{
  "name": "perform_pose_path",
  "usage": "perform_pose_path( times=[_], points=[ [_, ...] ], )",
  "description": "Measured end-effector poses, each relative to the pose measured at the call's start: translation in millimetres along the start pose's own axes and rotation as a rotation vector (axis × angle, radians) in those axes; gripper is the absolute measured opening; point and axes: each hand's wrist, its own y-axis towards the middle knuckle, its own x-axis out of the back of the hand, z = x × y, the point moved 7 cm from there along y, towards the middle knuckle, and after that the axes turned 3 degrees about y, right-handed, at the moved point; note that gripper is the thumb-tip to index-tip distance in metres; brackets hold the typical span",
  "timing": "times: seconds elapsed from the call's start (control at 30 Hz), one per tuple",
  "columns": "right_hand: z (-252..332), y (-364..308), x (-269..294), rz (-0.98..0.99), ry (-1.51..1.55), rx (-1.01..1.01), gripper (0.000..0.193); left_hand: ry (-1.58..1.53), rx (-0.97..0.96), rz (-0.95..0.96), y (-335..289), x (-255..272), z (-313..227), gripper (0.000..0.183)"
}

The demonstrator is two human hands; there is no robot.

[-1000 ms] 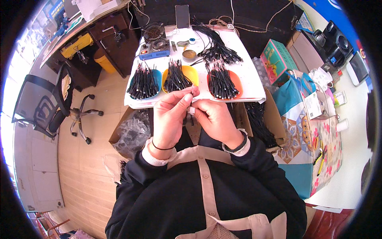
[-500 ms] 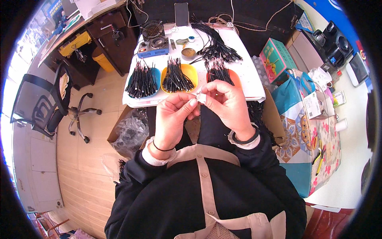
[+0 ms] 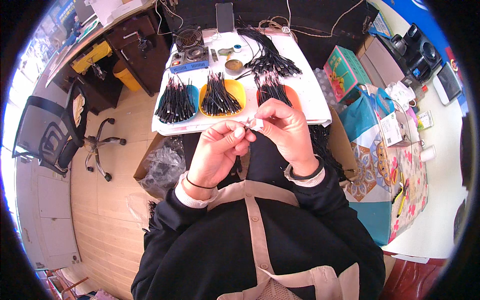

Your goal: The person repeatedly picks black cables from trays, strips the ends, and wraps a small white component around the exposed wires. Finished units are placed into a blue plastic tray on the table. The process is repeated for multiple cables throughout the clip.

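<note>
My left hand (image 3: pixel 217 147) is closed in a pinch on the thin end of a black cable; its fingers hide most of it. Close against those fingertips, my right hand (image 3: pixel 290 132) pinches a small white piece (image 3: pixel 257 123), like paper or tape. Both hands are above my lap, just before the near edge of the white table (image 3: pixel 305 102). Beyond them stand a blue bowl (image 3: pixel 194 93), a yellow bowl (image 3: pixel 242 96) and an orange-red bowl (image 3: pixel 293 96), each with a bundle of short black cables with pinkish wire ends.
Farther back on the table are a blue device with a fan (image 3: pixel 190 66), a round tin (image 3: pixel 233 67), a small spool (image 3: pixel 237 48) and a heap of black cables (image 3: pixel 272 60). Cardboard boxes flank my legs; the left one holds clear plastic (image 3: pixel 165 162). An office chair (image 3: pixel 62 125) stands left.
The fingertips have drawn slightly apart, and the white piece now shows more plainly in my right hand. My left hand has turned a little. The whole view has shifted slightly.
</note>
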Motion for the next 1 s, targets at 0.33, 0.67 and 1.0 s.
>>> perform_pose_path(
  times=[0.33,0.67,1.0],
  points=[
    [-16.3,-6.9,-9.6,-0.002,0.313,-0.151,0.006,-0.161,0.104,0.130,-3.0,-9.2,8.1,0.013],
    [-12.4,-9.3,-15.9,0.023,0.260,-0.178,0.008,-0.132,0.154,0.169,-5.1,-5.7,9.7,0.016],
    [-26.3,-10.4,-17.8,-0.023,0.321,-0.169,0.010,-0.162,0.061,0.146,-3.6,-2.7,9.9,0.014]
  ],
)
